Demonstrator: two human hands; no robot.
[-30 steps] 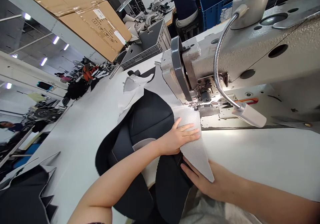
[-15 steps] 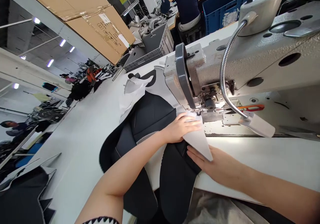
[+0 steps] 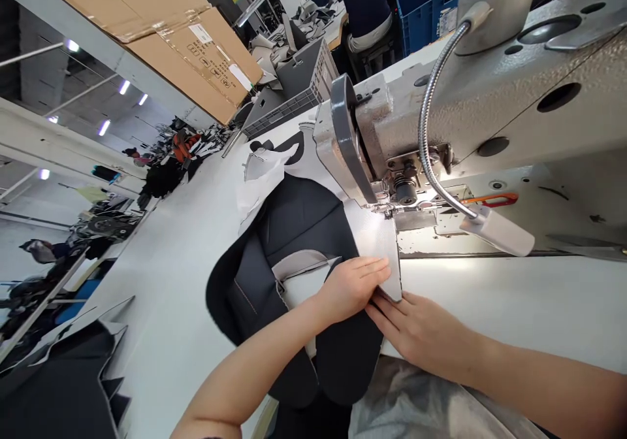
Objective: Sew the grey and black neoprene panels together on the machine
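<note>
A sewing machine (image 3: 404, 194) stands over a cover sewn from black and light grey padded fabric. Its light grey panel (image 3: 369, 233) runs under the needle area, with its pointed corner towards me. My left hand (image 3: 350, 287) lies on this panel near the corner, fingers together and stretched out, pressing it down. My right hand (image 3: 424, 328) is at the corner, its fingers closed around the fabric edge and partly hidden by it. The black fabric (image 3: 308, 213) spreads to the left, and two rounded black flaps (image 3: 347, 360) hang over the table's front edge.
A lamp (image 3: 499, 230) on a flexible metal neck hangs right of the needle. Orange-handled snips (image 3: 494, 199) lie behind it. More black fabric (image 3: 53, 387) lies on the white table (image 3: 166, 282) at left. Beyond are a grey crate (image 3: 294, 102), a cardboard box (image 3: 206, 60) and a seated person (image 3: 360, 1).
My left hand has slid back from the needle towards the panel's corner. The panel has moved further under the machine, and the black flaps have shifted up. My right hand stays at the corner.
</note>
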